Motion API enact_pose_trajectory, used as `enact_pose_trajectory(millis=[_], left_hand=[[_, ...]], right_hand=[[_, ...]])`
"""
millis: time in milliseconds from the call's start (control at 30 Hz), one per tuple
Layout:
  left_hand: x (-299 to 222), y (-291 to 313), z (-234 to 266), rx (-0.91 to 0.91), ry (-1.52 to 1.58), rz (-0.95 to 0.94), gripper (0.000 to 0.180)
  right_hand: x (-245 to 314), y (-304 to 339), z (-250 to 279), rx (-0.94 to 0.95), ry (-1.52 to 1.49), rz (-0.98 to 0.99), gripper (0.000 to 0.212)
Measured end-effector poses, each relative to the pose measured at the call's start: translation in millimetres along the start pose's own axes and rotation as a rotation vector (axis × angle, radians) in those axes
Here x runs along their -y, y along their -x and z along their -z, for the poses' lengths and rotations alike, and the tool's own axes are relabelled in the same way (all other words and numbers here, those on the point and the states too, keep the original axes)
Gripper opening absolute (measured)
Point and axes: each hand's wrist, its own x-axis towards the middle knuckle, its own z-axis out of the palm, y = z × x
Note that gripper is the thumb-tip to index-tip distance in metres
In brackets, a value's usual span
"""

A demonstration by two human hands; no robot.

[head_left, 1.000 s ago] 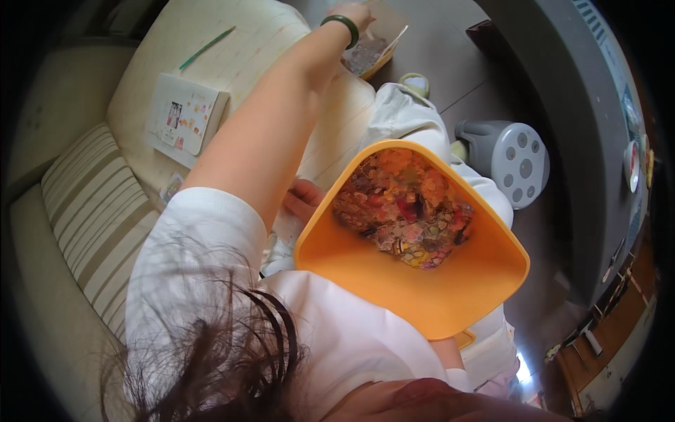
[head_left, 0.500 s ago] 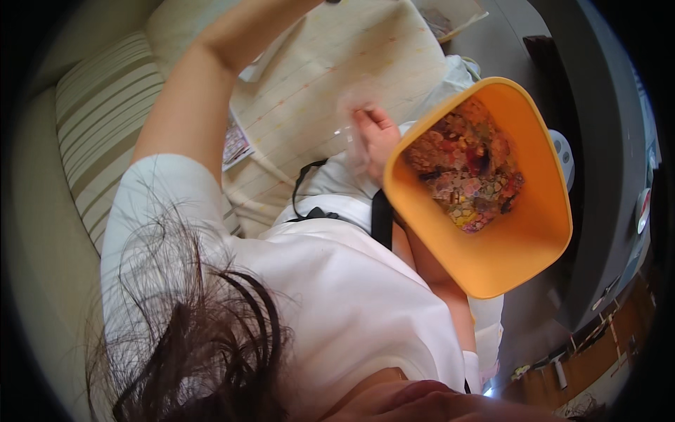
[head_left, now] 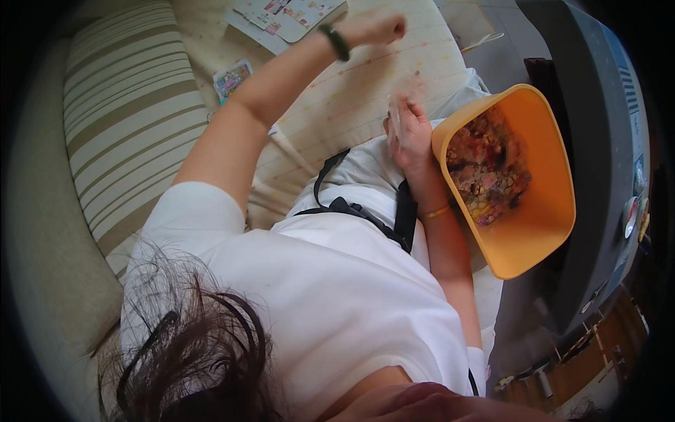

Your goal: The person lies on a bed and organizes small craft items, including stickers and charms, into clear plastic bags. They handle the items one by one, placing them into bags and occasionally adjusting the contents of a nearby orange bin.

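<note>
My right hand [head_left: 415, 137] pinches a clear plastic sheet or bag [head_left: 398, 119], thin and partly blurred. Farther off, over the patterned cloth, my left hand [head_left: 380, 28] is curled into a fist; whether anything is inside it does not show. A dark green bracelet [head_left: 335, 42] circles that wrist. Close beside my right forearm is an orange-yellow bin [head_left: 541, 204], tilted so that its mouth faces me. Inside lies a heap of small, colourful, flake-like pieces [head_left: 485, 169], too small to name for certain.
Patterned cream cloth [head_left: 309, 98] covers the seat. A white printed box or booklet [head_left: 288, 17] lies at the far side, with a small colourful packet [head_left: 232, 79] nearer. Striped cushioning [head_left: 133, 119] lines the left; a dark grey piece of furniture [head_left: 598, 183] stands at the right.
My left hand, mostly outside the picture before, has come into view over the cloth. My right hand and its plastic have shifted right in the picture. The bin also appears farther right.
</note>
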Motion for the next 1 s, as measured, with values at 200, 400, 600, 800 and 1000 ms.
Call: enact_pose_trajectory(millis=[200,400,600,800,1000], left_hand=[[-53.8,-8.5,66.1,-0.321,-0.114,-0.339,0.022],[-77.8,135.8,11.2,-0.115,0.930,0.435,0.048],[-101.5,166.2,-54.8,-0.552,1.539,0.436,0.027],[-97.0,171.0,-54.1,-0.691,1.576,0.434,0.017],[-93.1,180.7,-49.7,-0.673,1.808,0.423,0.017]], right_hand=[[1.8,3.5,5.3,-0.052,0.055,0.032,0.010],[-8.2,-3.0,-11.5,-0.009,0.295,0.175,0.016],[-32.1,-8.5,-30.7,0.124,0.625,0.313,0.027],[-38.2,-20.9,-36.3,0.046,0.632,0.292,0.029],[-29.5,-18.6,-37.5,0.124,0.567,0.054,0.018]])
